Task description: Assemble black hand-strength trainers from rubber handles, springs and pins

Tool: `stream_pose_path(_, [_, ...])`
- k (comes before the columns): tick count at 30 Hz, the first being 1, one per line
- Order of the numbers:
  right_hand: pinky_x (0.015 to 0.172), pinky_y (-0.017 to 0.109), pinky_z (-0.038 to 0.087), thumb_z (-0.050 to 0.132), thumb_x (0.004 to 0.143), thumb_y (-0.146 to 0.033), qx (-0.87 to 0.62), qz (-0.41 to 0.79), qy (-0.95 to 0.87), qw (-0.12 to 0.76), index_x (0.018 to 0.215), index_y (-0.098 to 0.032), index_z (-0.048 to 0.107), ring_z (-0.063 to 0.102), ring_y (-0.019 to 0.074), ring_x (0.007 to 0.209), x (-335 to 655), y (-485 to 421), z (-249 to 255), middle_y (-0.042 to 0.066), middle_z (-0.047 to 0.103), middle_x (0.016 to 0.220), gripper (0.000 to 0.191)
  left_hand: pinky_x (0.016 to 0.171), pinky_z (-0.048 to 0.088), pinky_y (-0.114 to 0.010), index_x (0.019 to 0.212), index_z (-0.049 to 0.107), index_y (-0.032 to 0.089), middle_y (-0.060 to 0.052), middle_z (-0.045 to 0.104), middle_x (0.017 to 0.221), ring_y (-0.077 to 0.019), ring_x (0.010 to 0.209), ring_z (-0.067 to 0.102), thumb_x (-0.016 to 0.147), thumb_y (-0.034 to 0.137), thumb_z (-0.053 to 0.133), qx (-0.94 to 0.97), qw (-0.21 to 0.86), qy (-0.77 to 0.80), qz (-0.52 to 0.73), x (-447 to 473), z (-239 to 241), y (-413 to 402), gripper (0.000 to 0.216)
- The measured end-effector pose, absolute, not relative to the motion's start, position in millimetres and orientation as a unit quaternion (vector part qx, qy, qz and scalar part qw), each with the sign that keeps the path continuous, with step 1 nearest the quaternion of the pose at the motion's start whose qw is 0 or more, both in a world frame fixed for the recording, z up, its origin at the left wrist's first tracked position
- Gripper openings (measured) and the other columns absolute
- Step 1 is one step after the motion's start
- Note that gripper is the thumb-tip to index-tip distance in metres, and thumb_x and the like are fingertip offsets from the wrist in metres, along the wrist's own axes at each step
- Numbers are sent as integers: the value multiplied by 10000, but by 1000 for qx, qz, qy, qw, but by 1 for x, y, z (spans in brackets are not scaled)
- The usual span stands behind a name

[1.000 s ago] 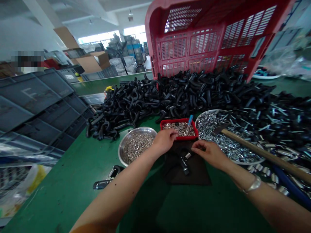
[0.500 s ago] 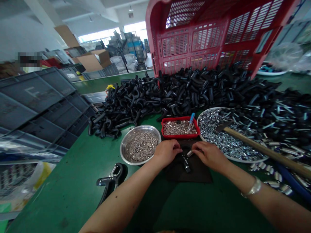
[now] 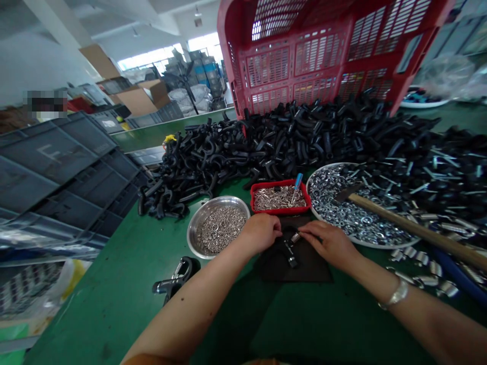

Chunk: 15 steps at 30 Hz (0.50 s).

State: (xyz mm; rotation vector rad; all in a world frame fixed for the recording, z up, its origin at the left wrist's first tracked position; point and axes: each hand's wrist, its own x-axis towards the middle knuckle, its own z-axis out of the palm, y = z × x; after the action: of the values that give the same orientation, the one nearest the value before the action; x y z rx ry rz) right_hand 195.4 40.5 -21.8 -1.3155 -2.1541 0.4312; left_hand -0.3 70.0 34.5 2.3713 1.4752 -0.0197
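Observation:
On a dark mat (image 3: 300, 274) lies a black hand grip exerciser (image 3: 291, 260), with a curved top and a short metal rod. My left hand (image 3: 262, 234) is closed at the left side of its curved top; the fingertips are partly hidden. From the right, my right hand (image 3: 330, 241) pinches a small coil spring (image 3: 296, 237) between thumb and fingers, its lower end close to the exerciser's middle. Another hand grip exerciser (image 3: 178, 276), with a spring fitted, lies to the left, partly covered by my left forearm.
Behind my hands stand a metal bowl (image 3: 194, 238) of small parts and a red tray (image 3: 281, 210) of pins with a blue-handled tool (image 3: 298, 181). A hammer (image 3: 395, 218) lies across a white plate (image 3: 375, 244) of metal pieces. Loose springs (image 3: 426, 280), piled black handles (image 3: 266, 147) and a red crate (image 3: 270, 91) surround these.
The view has shifted slightly. My left hand has drawn back a little from the curved top. The right hand still pinches the spring, now held closer to the exerciser's middle.

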Motion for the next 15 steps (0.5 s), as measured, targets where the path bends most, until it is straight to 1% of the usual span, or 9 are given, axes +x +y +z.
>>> stream_pose_path(6, [744, 323, 479, 463, 822, -253, -490, 151, -809, 288, 885, -202, 643, 604, 179, 823, 195, 41, -25, 63, 666, 871, 198, 655, 461, -290, 791, 657, 228, -16, 658, 784, -192, 738, 603, 744, 294, 578, 862, 143, 485, -38, 7, 40, 70, 113])
stream_pose_path(12, [708, 289, 484, 463, 810, -183, -476, 121, -824, 283, 900, -189, 634, 603, 161, 800, 197, 42, -28, 53, 664, 861, 194, 663, 466, -312, 803, 662, 166, -86, 652, 824, -228, 795, 608, 788, 236, 518, 871, 71, 475, -100, 27, 52, 66, 161])
stream_pose_path(14, [697, 279, 484, 450, 814, -165, -466, 93, -834, 282, 912, -183, 629, 601, 158, 796, 198, 41, -29, 54, 661, 859, 205, 659, 463, -305, 797, 661, 169, -73, 650, 814, -215, 774, 607, 797, 254, 515, 872, 79, 475, -83, 27, 49, 65, 169])
stream_pose_path(15, [693, 276, 482, 441, 821, -162, -460, 70, -840, 280, 920, -175, 629, 599, 159, 796, 198, 40, -30, 59, 659, 859, 213, 660, 459, -295, 802, 659, 180, -57, 649, 814, -201, 763, 604, 797, 277, 523, 871, 88, 481, -55, 24, 45, 63, 167])
